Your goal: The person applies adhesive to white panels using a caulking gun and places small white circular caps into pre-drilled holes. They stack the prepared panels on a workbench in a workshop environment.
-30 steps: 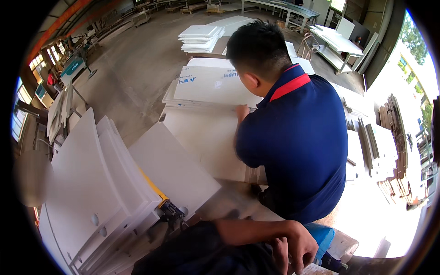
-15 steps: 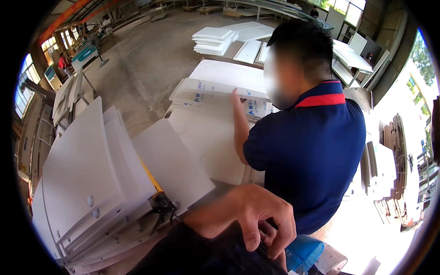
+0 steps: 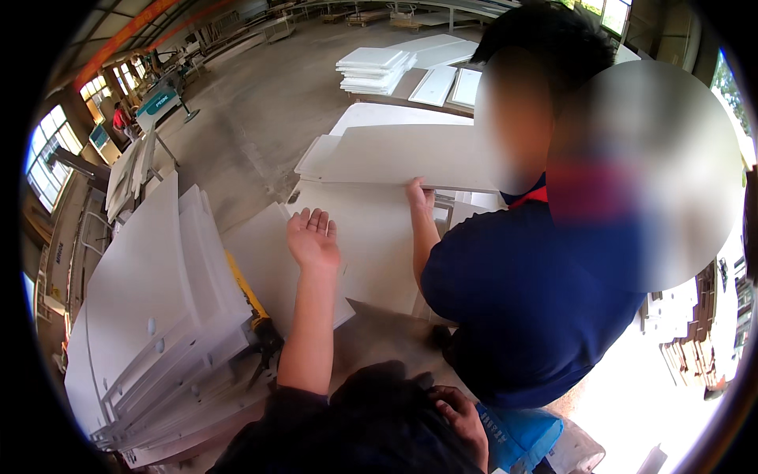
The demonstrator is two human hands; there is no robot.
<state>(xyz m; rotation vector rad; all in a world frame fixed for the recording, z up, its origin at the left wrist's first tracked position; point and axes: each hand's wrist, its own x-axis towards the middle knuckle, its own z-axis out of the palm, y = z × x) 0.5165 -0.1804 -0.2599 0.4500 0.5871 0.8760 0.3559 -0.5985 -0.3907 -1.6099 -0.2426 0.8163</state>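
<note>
My left hand point(image 3: 314, 239) reaches forward with the palm turned up and the fingers spread a little, holding nothing. Below it lies a white panel point(image 3: 260, 249) leaning by the work table. Close to my body, my right hand point(image 3: 462, 423) rests with its fingers curled against dark clothing; anything inside them is hidden. Beside that hand is a blue plastic bag point(image 3: 525, 434). A co-worker in a navy shirt point(image 3: 521, 300) stands at the right, and a hand point(image 3: 422, 193) of theirs grips the near edge of a long white board point(image 3: 410, 154).
At the left stands a stack of white panels point(image 3: 150, 292), with a yellow and black caulking gun point(image 3: 257, 312) against its side. More white boards point(image 3: 375, 69) are piled farther back. A green machine point(image 3: 160, 104) and another person point(image 3: 122, 120) are at the far left.
My left hand has moved from above my right hand out forward and turned palm up. The co-worker's board now shows a plain face where printing showed before. The co-worker leans closer to the table.
</note>
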